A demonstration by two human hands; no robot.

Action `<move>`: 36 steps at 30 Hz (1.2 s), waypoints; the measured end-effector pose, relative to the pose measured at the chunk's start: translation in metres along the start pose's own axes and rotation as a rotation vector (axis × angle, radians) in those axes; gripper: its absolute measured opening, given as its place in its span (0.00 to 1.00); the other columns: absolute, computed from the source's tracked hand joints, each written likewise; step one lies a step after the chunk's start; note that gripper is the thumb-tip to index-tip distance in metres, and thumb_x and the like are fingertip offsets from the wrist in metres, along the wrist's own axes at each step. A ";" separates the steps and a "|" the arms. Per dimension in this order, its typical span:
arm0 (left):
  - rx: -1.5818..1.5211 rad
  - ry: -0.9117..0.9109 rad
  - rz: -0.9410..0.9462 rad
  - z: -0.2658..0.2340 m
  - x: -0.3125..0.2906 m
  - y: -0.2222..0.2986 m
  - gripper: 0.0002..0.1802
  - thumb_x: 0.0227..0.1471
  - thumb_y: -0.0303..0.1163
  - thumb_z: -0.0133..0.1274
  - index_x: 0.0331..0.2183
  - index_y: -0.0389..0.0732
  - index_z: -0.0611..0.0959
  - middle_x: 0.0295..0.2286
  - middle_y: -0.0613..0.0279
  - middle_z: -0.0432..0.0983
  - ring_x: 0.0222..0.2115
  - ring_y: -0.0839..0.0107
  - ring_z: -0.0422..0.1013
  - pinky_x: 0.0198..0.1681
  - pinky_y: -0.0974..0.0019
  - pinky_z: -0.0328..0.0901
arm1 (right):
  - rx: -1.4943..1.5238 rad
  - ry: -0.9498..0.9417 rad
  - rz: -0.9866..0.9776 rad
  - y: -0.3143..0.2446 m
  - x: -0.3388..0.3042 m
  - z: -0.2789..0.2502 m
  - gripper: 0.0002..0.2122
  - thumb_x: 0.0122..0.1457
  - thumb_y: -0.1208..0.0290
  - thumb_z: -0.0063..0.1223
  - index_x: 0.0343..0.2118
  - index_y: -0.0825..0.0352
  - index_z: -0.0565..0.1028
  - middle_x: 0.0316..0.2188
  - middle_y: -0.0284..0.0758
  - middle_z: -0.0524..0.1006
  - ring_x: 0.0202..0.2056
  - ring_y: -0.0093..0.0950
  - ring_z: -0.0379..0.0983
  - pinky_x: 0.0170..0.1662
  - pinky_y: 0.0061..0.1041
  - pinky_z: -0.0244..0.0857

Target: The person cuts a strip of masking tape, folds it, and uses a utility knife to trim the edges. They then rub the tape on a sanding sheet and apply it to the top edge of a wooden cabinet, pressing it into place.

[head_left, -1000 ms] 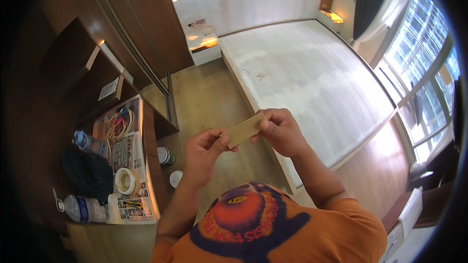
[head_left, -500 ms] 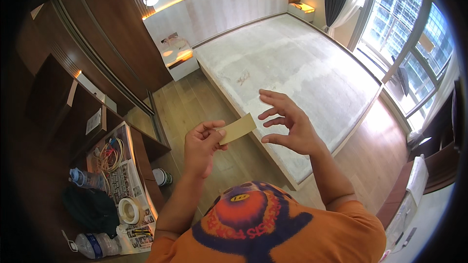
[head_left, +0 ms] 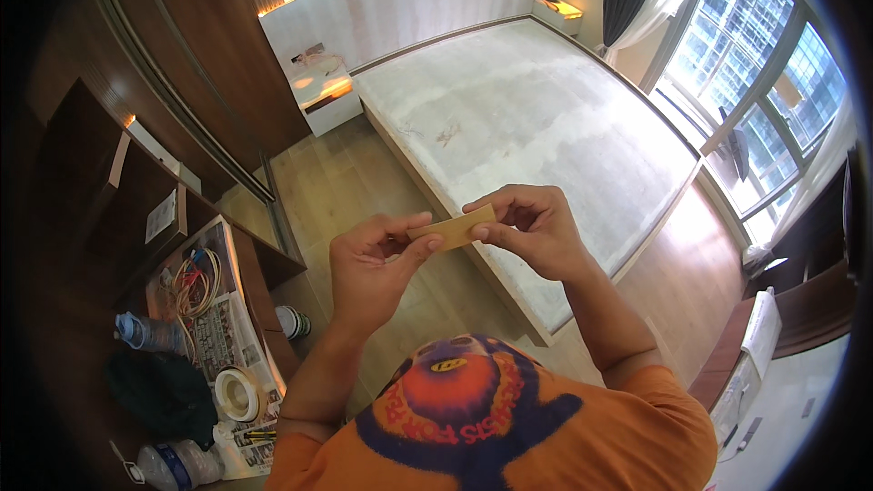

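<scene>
A small tan strip (head_left: 455, 231), stiff and paper-like, is stretched between my two hands in front of my chest, slightly bowed. My left hand (head_left: 368, 268) pinches its left end, the thumb lying on the near face. At the other end, my right hand (head_left: 543, 235) grips the strip between thumb and curled fingers. Both hands are closed on it, above the near left edge of a low bed platform (head_left: 564, 127) with a greyish-white, patchy top. The strip touches only my hands.
Left of me, a newspaper-covered desk (head_left: 259, 345) bears a cable coil (head_left: 202, 284), a tape roll (head_left: 238, 393), a water bottle (head_left: 145, 332) and a large clear jug (head_left: 177, 464). A can (head_left: 293, 321) stands on the floor beside it. A lit nightstand (head_left: 336, 114) adjoins the platform.
My right hand, open and apart from the strip before, has closed on its right end. The strip has turned more level and now bows slightly. The view has shifted a little.
</scene>
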State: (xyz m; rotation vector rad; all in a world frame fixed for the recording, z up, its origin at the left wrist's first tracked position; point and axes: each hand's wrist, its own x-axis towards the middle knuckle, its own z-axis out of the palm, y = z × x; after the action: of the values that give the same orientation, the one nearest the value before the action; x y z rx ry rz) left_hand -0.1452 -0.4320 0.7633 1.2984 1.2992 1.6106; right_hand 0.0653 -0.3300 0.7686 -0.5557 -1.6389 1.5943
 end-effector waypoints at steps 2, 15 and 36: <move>0.000 0.014 0.018 -0.001 0.002 -0.003 0.09 0.53 0.19 0.69 0.37 0.32 0.87 0.31 0.65 0.82 0.32 0.80 0.77 0.36 0.76 0.71 | -0.097 0.044 -0.035 -0.001 0.002 0.005 0.04 0.60 0.76 0.68 0.35 0.70 0.85 0.32 0.33 0.86 0.30 0.16 0.77 0.35 0.19 0.70; 0.280 0.222 0.095 0.021 -0.007 -0.038 0.06 0.54 0.22 0.68 0.34 0.31 0.86 0.25 0.65 0.81 0.24 0.81 0.75 0.28 0.75 0.69 | -0.560 0.372 -0.179 0.025 0.009 0.038 0.06 0.61 0.73 0.66 0.31 0.71 0.83 0.22 0.32 0.81 0.24 0.17 0.72 0.29 0.21 0.67; -0.015 -0.292 -0.228 -0.031 -0.026 -0.036 0.20 0.70 0.32 0.51 0.57 0.32 0.79 0.35 0.55 0.85 0.29 0.77 0.76 0.34 0.71 0.74 | -0.065 -0.204 0.295 0.037 -0.016 0.015 0.11 0.68 0.68 0.59 0.44 0.72 0.83 0.28 0.30 0.81 0.28 0.18 0.78 0.35 0.21 0.71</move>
State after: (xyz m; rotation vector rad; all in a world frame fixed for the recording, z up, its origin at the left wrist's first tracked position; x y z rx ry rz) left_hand -0.1709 -0.4553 0.7219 1.2708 1.2029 1.2217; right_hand 0.0563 -0.3470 0.7298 -0.7155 -1.8303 1.8671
